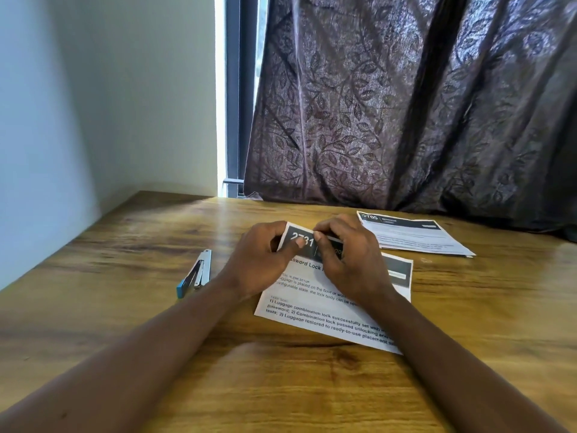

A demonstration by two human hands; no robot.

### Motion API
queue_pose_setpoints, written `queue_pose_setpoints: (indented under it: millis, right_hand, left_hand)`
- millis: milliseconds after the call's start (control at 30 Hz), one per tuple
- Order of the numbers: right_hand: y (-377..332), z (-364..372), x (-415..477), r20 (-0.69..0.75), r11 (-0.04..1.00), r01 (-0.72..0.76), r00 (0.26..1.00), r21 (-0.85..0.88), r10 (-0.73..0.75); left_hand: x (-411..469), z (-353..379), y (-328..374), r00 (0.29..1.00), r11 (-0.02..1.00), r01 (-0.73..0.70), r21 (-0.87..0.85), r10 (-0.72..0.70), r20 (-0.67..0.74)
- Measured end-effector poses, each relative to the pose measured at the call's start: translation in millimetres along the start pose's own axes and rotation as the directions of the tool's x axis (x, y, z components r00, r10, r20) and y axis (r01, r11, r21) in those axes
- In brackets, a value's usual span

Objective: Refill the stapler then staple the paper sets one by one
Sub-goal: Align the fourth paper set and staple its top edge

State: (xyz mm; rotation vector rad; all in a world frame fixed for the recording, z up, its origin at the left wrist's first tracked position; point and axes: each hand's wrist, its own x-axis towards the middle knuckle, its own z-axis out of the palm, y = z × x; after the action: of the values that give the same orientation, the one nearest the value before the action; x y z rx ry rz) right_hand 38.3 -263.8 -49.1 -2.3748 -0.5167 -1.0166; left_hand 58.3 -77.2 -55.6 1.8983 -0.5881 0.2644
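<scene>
While both forearms are reaching over the worktop, the left hand and right hand are pinching the top corner of the paper set, fingers closed on the lifted edge. Judging by this, a set is being squared for stapling. The stapler is lying just left, untouched; fetching it seems next. Farther back, another set is waiting near the curtain.

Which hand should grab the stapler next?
Probably the left hand. The stapler lies on the table just to its left, while the right hand is farther away and can keep pinching the paper set.
</scene>
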Motion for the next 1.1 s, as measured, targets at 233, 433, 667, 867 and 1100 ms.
queue_pose_setpoints:
  millis: [233, 433, 667, 867, 1100]
  right_hand:
    - [-0.5, 0.5, -0.5, 0.027, 0.997, 0.002, 1.0, 0.084, -0.004]
    - [0.2, 1.6, -4.7, 0.129, 0.986, -0.091, 0.989, 0.14, 0.073]
    - [-1.9, -2.0, -6.0, 0.13, 0.98, -0.112, 0.987, 0.165, 0.091]
    - [-1.5, -2.0, -0.6, 0.139, 0.997, 0.072, 0.988, -0.037, -0.066]
    - [10.2, 1.4, 0.5, 0.259, 0.987, 0.04, 0.966, -0.156, 0.002]
  left_hand:
    - [-2.9, -11.0, 4.8, 0.999, 0.997, 0.039, -0.071, -0.041, -0.025]
    - [-3.2, -16.2, 6.3, 0.997, 0.997, 0.04, -0.058, -0.044, -0.071]
    - [0.2, -19.5, 1.6, 0.999, 0.999, 0.036, -0.017, -0.036, 0.007]
    - [3.3, -18.9, 1.9, 0.989, 0.945, -0.146, 0.293, 0.13, 0.073]
    - [4.9, -19.1, -6.2, 0.994, 0.906, -0.098, 0.411, 0.07, 0.084]
